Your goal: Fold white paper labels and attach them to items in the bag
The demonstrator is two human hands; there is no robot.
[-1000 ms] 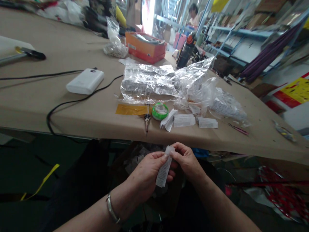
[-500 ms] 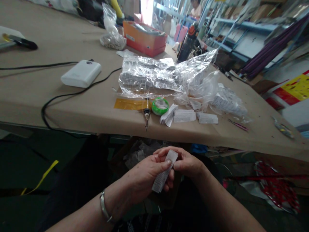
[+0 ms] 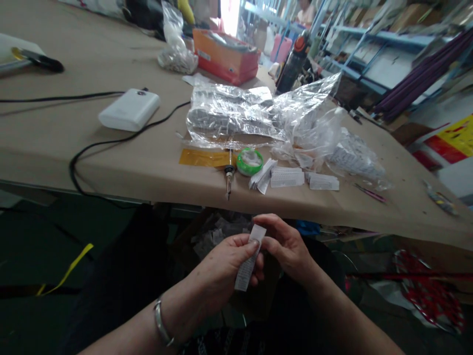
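My left hand (image 3: pixel 225 261) grips a narrow white printed label strip (image 3: pixel 245 272) between thumb and fingers, below the table's front edge. The strip stands tilted, its blank top end pointing up and away. Close to that top end, my right hand (image 3: pixel 286 246) has its thumb and fingers parted; whether the thumb touches the strip I cannot tell. On the table above the hands lie a fanned stack of labels (image 3: pixel 263 176), a second label stack (image 3: pixel 287 177) and a third label stack (image 3: pixel 323 181). Beside them sit a green round tin (image 3: pixel 250 161) and a soldering iron (image 3: pixel 228 180).
A crumpled clear plastic bag (image 3: pixel 232 111) lies behind the tin. A white power bank (image 3: pixel 129 109) and a black cable (image 3: pixel 111 141) are on the left. Tweezers (image 3: pixel 370 193) and cutters (image 3: pixel 440 198) lie right. Below the table, a box holds paper scraps (image 3: pixel 218 234).
My right hand's fingers have come away from behind the strip and spread apart. My left hand still holds the strip, now slightly more upright. The view has shifted a little.
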